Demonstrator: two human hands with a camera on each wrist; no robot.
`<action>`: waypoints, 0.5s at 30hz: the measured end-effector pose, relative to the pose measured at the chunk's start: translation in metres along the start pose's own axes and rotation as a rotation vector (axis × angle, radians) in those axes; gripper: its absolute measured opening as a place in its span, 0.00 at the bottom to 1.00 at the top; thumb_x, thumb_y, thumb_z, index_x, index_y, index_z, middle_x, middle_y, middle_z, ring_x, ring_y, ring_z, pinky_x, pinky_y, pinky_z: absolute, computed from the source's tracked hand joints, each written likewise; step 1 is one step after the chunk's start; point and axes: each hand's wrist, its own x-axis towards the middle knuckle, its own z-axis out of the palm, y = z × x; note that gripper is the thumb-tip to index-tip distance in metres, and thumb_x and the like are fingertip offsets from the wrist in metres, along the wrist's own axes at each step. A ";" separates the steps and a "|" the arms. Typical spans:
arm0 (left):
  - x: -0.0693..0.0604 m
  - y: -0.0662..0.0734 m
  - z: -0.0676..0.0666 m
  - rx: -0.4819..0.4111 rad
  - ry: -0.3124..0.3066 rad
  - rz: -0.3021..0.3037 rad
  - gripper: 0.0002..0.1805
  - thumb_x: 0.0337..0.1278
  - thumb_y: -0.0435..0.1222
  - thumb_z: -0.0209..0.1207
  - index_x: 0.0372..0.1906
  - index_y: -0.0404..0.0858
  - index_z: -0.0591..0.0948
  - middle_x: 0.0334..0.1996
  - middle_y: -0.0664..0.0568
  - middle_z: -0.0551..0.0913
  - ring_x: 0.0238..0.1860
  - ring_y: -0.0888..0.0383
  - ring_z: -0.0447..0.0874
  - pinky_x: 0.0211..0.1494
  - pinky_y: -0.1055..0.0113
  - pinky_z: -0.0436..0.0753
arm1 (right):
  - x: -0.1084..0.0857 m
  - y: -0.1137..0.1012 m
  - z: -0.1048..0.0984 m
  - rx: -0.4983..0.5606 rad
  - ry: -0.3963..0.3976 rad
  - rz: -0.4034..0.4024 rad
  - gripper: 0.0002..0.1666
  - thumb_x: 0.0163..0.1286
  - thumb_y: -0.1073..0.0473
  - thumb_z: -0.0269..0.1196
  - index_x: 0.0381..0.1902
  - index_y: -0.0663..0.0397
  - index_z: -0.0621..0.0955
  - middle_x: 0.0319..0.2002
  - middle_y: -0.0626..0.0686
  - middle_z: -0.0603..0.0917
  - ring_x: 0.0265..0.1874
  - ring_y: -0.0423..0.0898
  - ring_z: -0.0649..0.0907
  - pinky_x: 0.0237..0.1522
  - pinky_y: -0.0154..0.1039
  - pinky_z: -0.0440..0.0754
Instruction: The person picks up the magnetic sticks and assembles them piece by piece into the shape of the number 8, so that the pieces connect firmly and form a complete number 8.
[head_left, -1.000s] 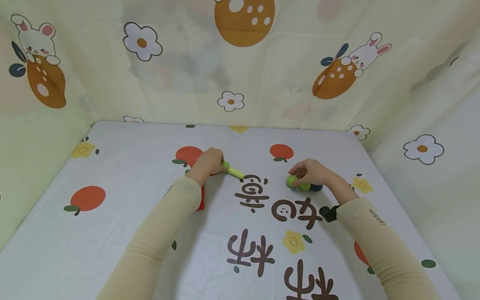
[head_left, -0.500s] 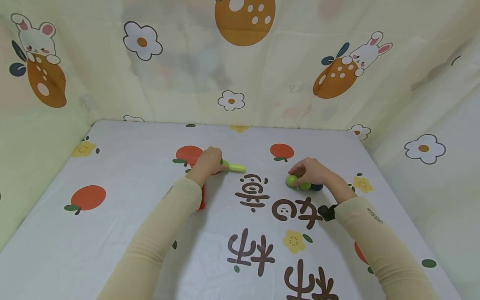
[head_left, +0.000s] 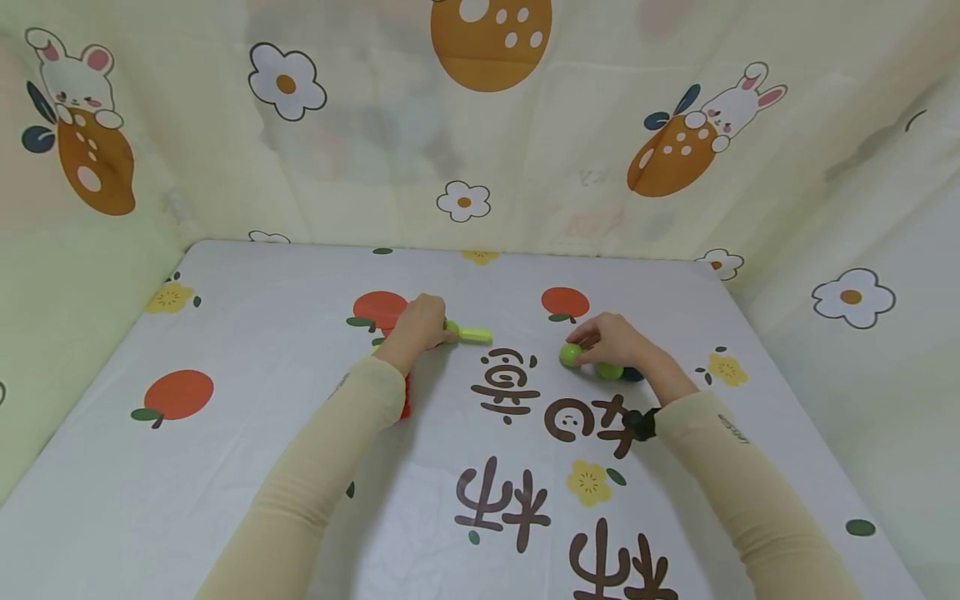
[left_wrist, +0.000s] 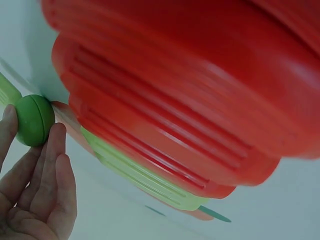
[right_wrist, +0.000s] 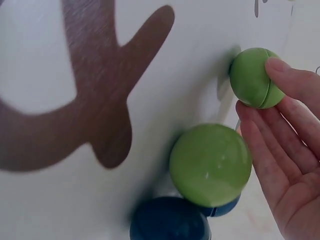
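Observation:
At the left, my left hand [head_left: 422,323] pinches a green ball [left_wrist: 32,120] with a seam round it. A light green ribbed stick [head_left: 476,335] lies against that ball's far side; whether they are joined I cannot tell. To the right, my right hand [head_left: 615,340] holds another seamed green ball [head_left: 570,355] between thumb and fingers, close to the tabletop. Beside that hand, a second green ball [right_wrist: 210,165] touches or nearly touches a dark blue ball [right_wrist: 170,220]. Part of another dark blue ball [right_wrist: 227,206] shows behind them.
Red ribbed pieces [left_wrist: 165,100] with a light green ribbed piece [left_wrist: 145,170] stand close to my left wrist, mostly hidden by the forearm in the head view. A white printed cloth [head_left: 247,475] covers the table. Patterned curtains [head_left: 360,150] enclose the back and sides.
The light green stick has swung from slanting to level beside my left hand. My right hand has shifted slightly left with its green ball, away from the other balls.

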 end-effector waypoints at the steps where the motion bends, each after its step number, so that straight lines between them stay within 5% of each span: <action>1: 0.000 0.000 0.000 -0.002 0.000 -0.001 0.15 0.49 0.41 0.65 0.33 0.31 0.80 0.26 0.49 0.76 0.28 0.57 0.69 0.31 0.69 0.69 | 0.001 -0.001 0.000 0.000 0.006 -0.006 0.20 0.53 0.64 0.67 0.45 0.67 0.80 0.42 0.60 0.83 0.44 0.55 0.80 0.47 0.49 0.75; 15: 0.003 -0.002 0.004 -0.012 -0.010 -0.035 0.18 0.49 0.42 0.65 0.38 0.32 0.80 0.28 0.49 0.77 0.28 0.57 0.70 0.30 0.71 0.69 | 0.018 -0.009 0.014 0.095 0.052 0.050 0.20 0.53 0.60 0.68 0.45 0.61 0.81 0.42 0.57 0.83 0.44 0.52 0.81 0.46 0.45 0.75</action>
